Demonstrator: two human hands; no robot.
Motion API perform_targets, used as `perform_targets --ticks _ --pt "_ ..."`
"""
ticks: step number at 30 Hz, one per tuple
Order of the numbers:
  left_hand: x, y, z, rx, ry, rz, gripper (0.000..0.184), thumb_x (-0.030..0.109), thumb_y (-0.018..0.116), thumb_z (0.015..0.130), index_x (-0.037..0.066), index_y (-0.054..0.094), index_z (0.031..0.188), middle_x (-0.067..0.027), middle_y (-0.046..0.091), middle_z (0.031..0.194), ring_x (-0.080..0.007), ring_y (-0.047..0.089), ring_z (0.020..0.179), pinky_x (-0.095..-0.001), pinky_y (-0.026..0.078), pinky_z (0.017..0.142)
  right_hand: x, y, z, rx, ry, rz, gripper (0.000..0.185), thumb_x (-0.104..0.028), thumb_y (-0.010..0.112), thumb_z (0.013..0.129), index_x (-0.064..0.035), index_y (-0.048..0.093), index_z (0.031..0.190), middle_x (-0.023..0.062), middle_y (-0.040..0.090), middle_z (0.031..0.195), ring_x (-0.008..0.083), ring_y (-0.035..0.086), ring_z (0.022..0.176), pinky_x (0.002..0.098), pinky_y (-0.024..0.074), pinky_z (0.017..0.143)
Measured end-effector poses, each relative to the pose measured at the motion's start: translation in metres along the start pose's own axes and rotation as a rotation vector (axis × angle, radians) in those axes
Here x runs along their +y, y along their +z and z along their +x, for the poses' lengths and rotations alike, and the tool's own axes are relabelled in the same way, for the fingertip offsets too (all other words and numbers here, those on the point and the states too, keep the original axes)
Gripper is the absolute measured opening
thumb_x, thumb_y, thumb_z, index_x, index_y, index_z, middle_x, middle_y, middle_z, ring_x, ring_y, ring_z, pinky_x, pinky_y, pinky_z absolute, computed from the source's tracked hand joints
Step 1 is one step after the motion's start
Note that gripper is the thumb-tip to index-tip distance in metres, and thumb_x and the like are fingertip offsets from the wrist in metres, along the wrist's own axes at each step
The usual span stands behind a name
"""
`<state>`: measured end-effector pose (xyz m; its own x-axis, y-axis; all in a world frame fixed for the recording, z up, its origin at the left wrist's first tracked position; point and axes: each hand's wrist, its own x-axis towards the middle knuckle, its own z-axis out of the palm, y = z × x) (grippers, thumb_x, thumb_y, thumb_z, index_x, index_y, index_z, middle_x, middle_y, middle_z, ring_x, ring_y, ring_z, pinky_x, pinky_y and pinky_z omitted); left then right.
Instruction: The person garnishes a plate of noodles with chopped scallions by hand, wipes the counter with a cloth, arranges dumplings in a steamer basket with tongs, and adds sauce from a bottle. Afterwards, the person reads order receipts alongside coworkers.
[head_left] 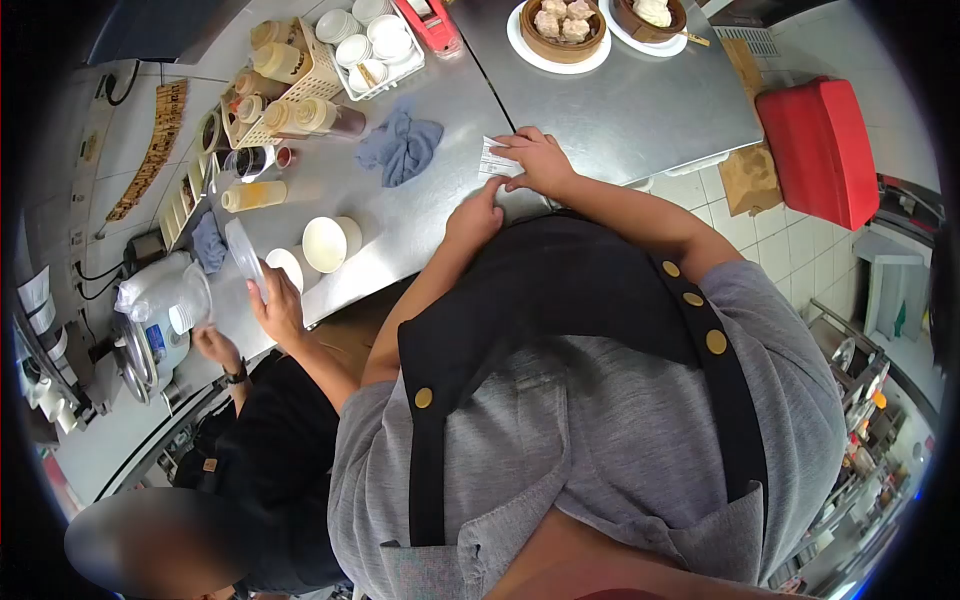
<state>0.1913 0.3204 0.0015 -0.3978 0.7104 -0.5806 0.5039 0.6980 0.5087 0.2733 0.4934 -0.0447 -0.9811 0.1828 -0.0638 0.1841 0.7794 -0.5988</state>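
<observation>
A small white printed paper slip [494,160] is at the near edge of the steel counter [455,225], in front of my body. My right hand [541,163] grips its right side, fingers lying across the paper. At the lower edge of the slip, my left hand [476,216] pinches it with the index finger stretched along it. Left of the slip lies a crumpled blue cloth [400,146]. At the far right of the counter, a bamboo steamer of dumplings [564,30] stands on a white plate [515,42].
A co-worker at left holds a clear plastic lid [244,250] near white paper bowls [331,244]. Sauce bottles [280,62] fill a basket at the back, beside a white basket of small dishes [388,85]. A red bin [817,152] stands right.
</observation>
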Motion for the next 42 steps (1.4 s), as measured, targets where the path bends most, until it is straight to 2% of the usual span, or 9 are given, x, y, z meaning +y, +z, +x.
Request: perform_targets --ticks 7,16,21,26,29,31,35,39,42 --pt "-0.036 -0.031 0.003 0.254 -0.186 -0.029 0.061 0.016 0.049 0.080 0.026 0.040 0.140 -0.0233 0.067 0.105 -0.0419 0.065 0.096 -0.0500 0.049 0.085 0.001 0.001 0.000 -0.008 -0.014 -0.021 0.076 -0.032 0.084 0.062 -0.0217 0.058 0.132 -0.0071 0.048 0.142 0.0251 0.039 0.128 0.0424 0.0367 0.102" --pt "-0.001 -0.004 0.003 0.006 0.007 0.138 0.059 0.018 0.049 0.082 0.027 0.040 0.139 -0.0222 0.066 0.109 -0.0387 0.065 0.100 -0.0508 0.050 0.085 -0.001 -0.002 0.000 -0.020 -0.020 -0.019 0.076 -0.033 0.084 0.061 -0.0209 0.058 0.132 -0.0070 0.048 0.143 0.0266 0.039 0.129 0.0437 0.0363 0.103" --pt "-0.056 -0.046 0.018 0.273 -0.270 0.082 0.058 0.019 0.048 0.085 0.028 0.039 0.141 -0.0242 0.066 0.107 -0.0396 0.065 0.098 -0.0488 0.050 0.085 0.000 -0.001 0.001 -0.021 -0.018 -0.018 0.076 -0.032 0.083 0.061 -0.0204 0.058 0.132 -0.0076 0.048 0.143 0.0270 0.039 0.128 0.0437 0.0359 0.103" --pt "-0.094 -0.043 0.047 0.379 0.111 -0.387 0.074 0.007 0.063 0.077 0.016 0.035 0.145 -0.0146 0.063 0.085 -0.0270 0.062 0.069 -0.0406 0.052 0.067 0.005 -0.004 0.001 -0.011 -0.143 -0.043 0.078 -0.032 0.082 0.065 -0.0197 0.053 0.136 -0.0025 0.052 0.138 0.0262 0.043 0.125 0.0432 0.0366 0.098" --pt "-0.045 -0.041 0.038 0.506 0.569 -0.125 0.095 0.008 0.081 0.070 0.013 0.029 0.149 -0.0182 0.046 0.138 -0.0314 0.048 0.125 -0.0401 0.044 0.097 0.003 -0.007 -0.003 0.235 -0.559 0.040 0.077 -0.030 0.077 0.071 -0.0173 0.047 0.140 0.0032 0.054 0.135 0.0275 0.051 0.115 0.0436 0.0398 0.093" --pt "0.020 -0.106 -0.009 0.258 0.325 -0.240 0.075 0.005 0.069 0.082 0.013 0.031 0.146 -0.0217 0.045 0.140 -0.0358 0.045 0.130 -0.0425 0.044 0.098 -0.029 -0.053 -0.001 0.414 -0.618 0.007 0.066 -0.027 0.077 0.074 -0.0154 0.054 0.135 0.0102 0.051 0.137 0.0296 0.052 0.116 0.0426 0.0436 0.094" --pt "0.066 -0.230 -0.063 1.031 0.635 0.192 0.062 -0.007 0.059 0.082 0.013 0.044 0.139 -0.0195 0.058 0.095 -0.0374 0.057 0.094 -0.0458 0.047 0.081 -0.038 -0.102 -0.010 0.616 -0.486 0.238 0.053 -0.007 0.072 0.078 -0.0101 0.057 0.129 0.0190 0.045 0.138 0.0349 0.049 0.118 0.0427 0.0450 0.094" --pt "0.130 -0.385 -0.164 1.786 1.075 0.724 0.041 -0.013 0.060 0.075 0.004 0.068 0.111 -0.0148 0.069 0.107 -0.0303 0.065 0.094 -0.0370 0.050 0.081 -0.019 -0.123 -0.027 0.818 -0.321 0.248 0.049 -0.001 0.064 0.080 -0.0057 0.051 0.127 0.0205 0.044 0.138 0.0350 0.048 0.119 0.0427 0.0454 0.092" --pt "0.165 -0.482 -0.236 2.223 0.982 0.475 0.025 -0.002 0.057 0.088 -0.001 0.068 0.110 -0.0108 0.071 0.108 -0.0230 0.067 0.097 -0.0326 0.049 0.089 -0.009 -0.130 -0.043 0.857 -0.242 0.281 0.049 0.002 0.060 0.081 -0.0043 0.048 0.127 0.0209 0.044 0.137 0.0350 0.048 0.119 0.0408 0.0454 0.091"
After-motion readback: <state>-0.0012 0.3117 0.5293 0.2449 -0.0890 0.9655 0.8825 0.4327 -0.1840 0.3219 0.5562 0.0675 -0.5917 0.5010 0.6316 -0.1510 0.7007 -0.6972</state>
